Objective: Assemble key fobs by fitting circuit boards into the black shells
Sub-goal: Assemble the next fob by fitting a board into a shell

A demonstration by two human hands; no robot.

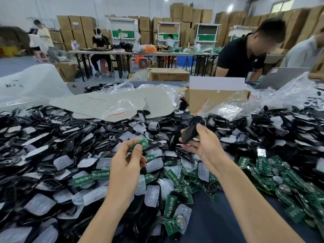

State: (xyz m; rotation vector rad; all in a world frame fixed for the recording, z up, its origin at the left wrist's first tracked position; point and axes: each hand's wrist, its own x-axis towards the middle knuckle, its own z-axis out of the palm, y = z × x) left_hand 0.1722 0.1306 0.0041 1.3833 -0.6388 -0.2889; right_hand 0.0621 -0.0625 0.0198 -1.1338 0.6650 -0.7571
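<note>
The dark blue worktop (210, 220) is almost wholly covered. Black shells (43, 130) are heaped across its left and middle, with translucent pads (153, 195) mixed among them. Green circuit boards (284, 174) are piled toward the near right corner. A cardboard box (201, 100) and clear plastic bags (228, 109) are set toward the far edge.

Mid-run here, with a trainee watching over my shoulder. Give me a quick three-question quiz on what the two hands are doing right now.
1. True or false: the left hand pinches a green circuit board.
2. The right hand holds: A) a black shell; B) a clear plastic bag; C) nothing.
3. Fill in: the held board and the held shell are ___ (touching / apart).

Key: 1 true; 2 A; 3 apart.
</note>
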